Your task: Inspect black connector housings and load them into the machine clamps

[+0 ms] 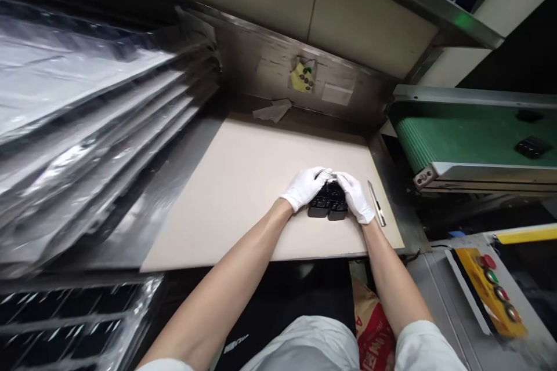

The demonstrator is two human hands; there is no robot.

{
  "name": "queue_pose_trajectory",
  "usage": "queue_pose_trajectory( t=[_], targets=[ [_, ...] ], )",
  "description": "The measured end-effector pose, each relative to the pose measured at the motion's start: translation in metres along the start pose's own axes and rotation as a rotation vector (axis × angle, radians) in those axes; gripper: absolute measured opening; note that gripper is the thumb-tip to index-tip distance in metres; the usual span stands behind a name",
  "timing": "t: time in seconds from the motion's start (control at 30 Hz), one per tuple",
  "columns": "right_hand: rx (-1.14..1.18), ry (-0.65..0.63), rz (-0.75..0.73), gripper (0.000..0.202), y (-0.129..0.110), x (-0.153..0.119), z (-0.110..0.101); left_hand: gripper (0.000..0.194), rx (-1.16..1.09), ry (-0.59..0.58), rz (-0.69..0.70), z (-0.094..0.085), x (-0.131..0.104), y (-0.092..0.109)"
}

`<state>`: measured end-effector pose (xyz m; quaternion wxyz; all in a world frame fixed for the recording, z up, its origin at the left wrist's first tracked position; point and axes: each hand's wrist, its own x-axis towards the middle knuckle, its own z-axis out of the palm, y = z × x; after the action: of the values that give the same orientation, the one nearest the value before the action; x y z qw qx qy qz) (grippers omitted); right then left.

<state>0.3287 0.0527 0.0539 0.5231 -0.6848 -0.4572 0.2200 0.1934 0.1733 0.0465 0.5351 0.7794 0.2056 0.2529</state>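
Head view, and I take it from the biggest things down. Filling my left side is a leaning stack of trays in shiny plastic wrap [87, 122], and lower down another wrapped tray [73, 319] with dark parts in rows; as far as I can judge these are sealed and untouched. In the middle lies the pale work board [243, 185], nearly bare. To my right runs the green conveyor belt [474, 139] with two dark pieces [533, 146] riding on it, well apart from my hands, so I judge some units have already gone that way. Below it sits a yellow control panel [487, 290] with coloured buttons.

Smaller: my left hand [304, 185] and right hand [357, 197], both in white gloves, meet over a small cluster of black parts [327, 204] that rests on the board near its right edge. Fingers of both hands curl down onto the cluster from either side, tips close together on top; whether they pinch one piece or only press and gather them I cannot tell. Just beside the right hand lies a slim metal blade [376, 203], not touched.

I judge the work is mid-way for this handful: the parts are on the board, being handled, not yet on the belt
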Motion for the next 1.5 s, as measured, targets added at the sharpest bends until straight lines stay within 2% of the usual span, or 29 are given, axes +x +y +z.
queue_pose_trajectory(
  t=[0.1, 0.27, 0.33, 0.43, 0.5, 0.53, 0.6, 0.67, 0.7, 0.73, 0.77, 0.83, 0.9, 1.0, 1.13, 1.2, 1.33, 1.4, 1.5],
  targets=[
    [-0.067, 0.033, 0.019, 0.038, -0.005, -0.006, 0.004, 0.056, -0.029, -0.019, -0.004, -0.001, -0.006, 0.006],
    [-0.211, 0.064, 0.037, 0.034, -0.010, -0.005, -0.003, 0.065, -0.022, -0.017, -0.035, -0.002, -0.001, -0.004],
    [-0.264, 0.091, 0.033, 0.035, -0.026, -0.023, -0.010, 0.070, -0.031, -0.021, -0.072, -0.002, 0.001, -0.006],
    [-0.338, 0.060, -0.025, 0.034, -0.073, -0.069, -0.036, 0.080, -0.049, -0.006, -0.118, -0.002, 0.000, -0.006],
    [-0.463, -0.023, -0.112, 0.031, -0.113, -0.095, -0.075, 0.083, -0.062, 0.007, -0.150, -0.001, -0.001, -0.005],
    [-0.562, 0.004, -0.154, 0.030, -0.132, -0.102, -0.101, 0.083, -0.070, 0.011, -0.165, -0.001, -0.001, -0.005],
    [-0.705, 0.136, -0.168, 0.025, -0.166, -0.097, -0.169, 0.082, -0.084, 0.014, -0.193, -0.001, -0.001, -0.006],
    [-0.900, 0.411, -0.125, 0.030, -0.185, -0.071, -0.248, 0.080, -0.095, 0.031, -0.218, -0.002, 0.000, -0.006],
    [-1.090, 0.556, -0.009, 0.035, -0.189, -0.053, -0.287, 0.080, -0.099, 0.042, -0.227, -0.003, 0.001, -0.005],
    [-1.280, 0.632, 0.170, 0.043, -0.189, -0.035, -0.325, 0.080, -0.103, 0.054, -0.231, -0.004, 0.002, -0.004],
    [-1.328, 0.648, 0.274, 0.051, -0.186, -0.017, -0.357, 0.080, -0.104, 0.064, -0.232, -0.005, 0.002, -0.002],
    [-1.354, 0.597, 0.411, 0.059, -0.174, 0.011, -0.407, 0.083, -0.107, 0.076, -0.246, -0.008, 0.004, 0.003],
    [-1.339, 0.508, 0.483, 0.050, -0.159, 0.028, -0.434, 0.086, -0.119, 0.084, -0.273, -0.009, 0.004, 0.008],
    [-1.344, 0.431, 0.514, 0.035, -0.137, 0.035, -0.451, 0.087, -0.138, 0.114, -0.305, -0.010, 0.004, 0.015],
    [-1.364, 0.466, 0.448, 0.048, -0.118, 0.033, -0.461, 0.070, -0.112, 0.153, -0.326, -0.009, 0.003, 0.016],
    [-1.355, 0.502, 0.409, 0.046, -0.113, 0.032, -0.462, 0.060, -0.082, 0.142, -0.327, -0.009, 0.003, 0.012],
    [-1.271, 0.584, 0.333, 0.023, -0.112, 0.030, -0.460, 0.051, -0.024, 0.134, -0.328, -0.010, 0.002, 0.007],
    [-1.195, 0.640, 0.272, 0.024, -0.117, 0.026, -0.459, 0.055, -0.022, 0.154, -0.316, -0.009, 0.000, 0.008],
    [-1.029, 0.789, 0.146, 0.031, -0.129, 0.016, -0.461, 0.070, -0.162, 0.222, -0.319, -0.009, 0.001, 0.018]
  ],
)
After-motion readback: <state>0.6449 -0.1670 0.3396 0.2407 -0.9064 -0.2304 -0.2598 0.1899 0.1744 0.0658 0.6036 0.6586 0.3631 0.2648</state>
